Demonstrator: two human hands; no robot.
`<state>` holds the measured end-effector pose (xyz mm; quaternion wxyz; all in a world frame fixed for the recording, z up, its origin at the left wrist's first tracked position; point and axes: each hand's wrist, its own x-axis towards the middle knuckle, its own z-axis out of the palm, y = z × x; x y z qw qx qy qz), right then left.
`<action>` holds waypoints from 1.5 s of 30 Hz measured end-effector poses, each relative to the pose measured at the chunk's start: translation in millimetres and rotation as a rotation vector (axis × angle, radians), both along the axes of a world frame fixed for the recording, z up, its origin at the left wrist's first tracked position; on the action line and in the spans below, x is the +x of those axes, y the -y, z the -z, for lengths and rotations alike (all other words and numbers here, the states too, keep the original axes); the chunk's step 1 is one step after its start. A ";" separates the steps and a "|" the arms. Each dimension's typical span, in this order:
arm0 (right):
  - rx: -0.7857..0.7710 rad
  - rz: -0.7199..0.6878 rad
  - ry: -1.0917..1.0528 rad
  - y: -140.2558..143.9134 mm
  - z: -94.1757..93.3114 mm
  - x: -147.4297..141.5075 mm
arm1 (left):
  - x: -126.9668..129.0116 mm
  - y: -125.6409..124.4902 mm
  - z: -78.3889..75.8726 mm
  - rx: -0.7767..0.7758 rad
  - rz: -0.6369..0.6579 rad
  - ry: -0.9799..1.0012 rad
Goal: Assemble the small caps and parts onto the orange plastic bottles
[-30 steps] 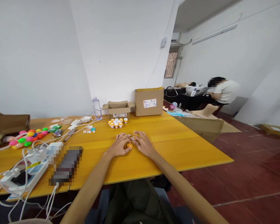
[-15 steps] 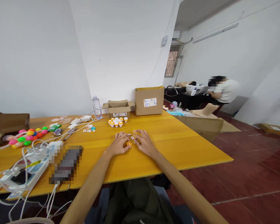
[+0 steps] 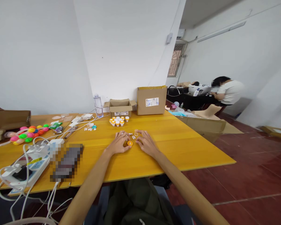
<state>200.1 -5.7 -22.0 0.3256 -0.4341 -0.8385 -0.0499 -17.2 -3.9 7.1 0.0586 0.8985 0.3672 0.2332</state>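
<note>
My left hand (image 3: pixel 118 143) rests on the table with its thumb and forefinger around a small round orange cap (image 3: pixel 130 143). A pale spot shows in the middle of the cap, too small to make out. To the right, my right hand (image 3: pixel 147 143) has its fingers apart and bent, with nothing visible in its grip. Its forefinger is close to a thin pale ring (image 3: pixel 136 134). Between the hands lies a small white openwork piece (image 3: pixel 133 137), with another little white part (image 3: pixel 130 134) just behind it.
Several white-and-orange capped pieces (image 3: pixel 117 122) stand before an open carton (image 3: pixel 119 109) and a closed carton (image 3: pixel 151 101). A bottle (image 3: pixel 98 106), colourful balls (image 3: pixel 29 135), a power strip (image 3: pixel 38 165) and a blurred dark device (image 3: pixel 67 162) are leftward. A person (image 3: pixel 231 90) sits far right.
My right thumb has drawn slightly right, away from the orange cap and the white openwork piece. My left hand stays around the cap. The whole view has shifted a little.
</note>
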 end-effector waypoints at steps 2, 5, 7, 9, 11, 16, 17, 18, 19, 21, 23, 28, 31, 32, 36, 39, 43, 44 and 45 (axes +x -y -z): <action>-0.006 -0.009 -0.005 -0.4 0.1 0.2 | 0.1 0.1 -0.2 -0.009 -0.008 -0.011; -0.011 -0.015 -0.011 -1.3 0.7 -0.3 | 0.6 0.1 0.1 -0.022 -0.016 -0.016; -0.009 -0.016 -0.013 -1.7 1.3 -1.0 | 0.9 0.2 0.2 -0.026 -0.021 -0.008; -0.003 -0.019 -0.014 -2.0 1.7 -1.7 | 1.4 0.4 0.2 -0.030 -0.023 0.001; 0.001 -0.026 -0.015 -2.0 1.8 -2.0 | 2.0 0.9 -0.3 -0.036 -0.017 0.009; 0.013 -0.062 -0.027 -2.3 2.0 -0.8 | 3.0 2.0 -2.5 -0.053 -0.002 0.020; 0.018 -0.067 -0.032 -2.4 2.1 -0.3 | 2.9 2.0 -2.8 -0.056 -0.002 0.018; 0.023 -0.070 -0.037 -2.4 2.1 0.1 | 2.7 2.0 -2.9 -0.058 -0.002 0.016; 0.027 -0.071 -0.041 -2.5 2.1 0.6 | 2.5 1.9 -2.9 -0.060 -0.002 0.014; 0.030 -0.071 -0.042 -2.3 2.0 1.5 | 1.8 1.6 -2.5 -0.061 -0.001 0.014; 0.035 -0.071 -0.034 -1.9 1.8 2.3 | 1.2 1.3 -1.9 -0.058 0.002 0.015; 0.038 -0.093 -0.006 -1.8 2.4 4.2 | 0.8 1.3 -1.4 -0.045 0.003 0.021; 0.022 -0.118 -0.006 -2.9 3.3 4.5 | 0.7 1.6 -1.5 -0.040 0.007 0.026; 0.017 -0.124 -0.007 -3.4 3.6 4.5 | 0.6 1.6 -1.4 -0.040 0.008 0.026; 0.001 -0.141 -0.023 -5.2 4.5 3.9 | 0.5 0.4 -0.1 -0.042 0.001 0.018; -0.007 -0.149 -0.051 -5.4 4.5 2.9 | 0.6 -0.7 1.1 -0.037 -0.002 0.020; -0.012 -0.172 -0.083 -3.4 3.1 0.0 | 1.4 -0.4 0.6 -0.032 0.001 0.029; -0.010 -0.179 -0.088 -2.6 2.6 -1.0 | 1.7 0.0 0.1 -0.032 0.001 0.029; -0.007 -0.185 -0.090 -1.9 2.2 -1.9 | 2.1 0.4 -0.5 -0.034 0.001 0.026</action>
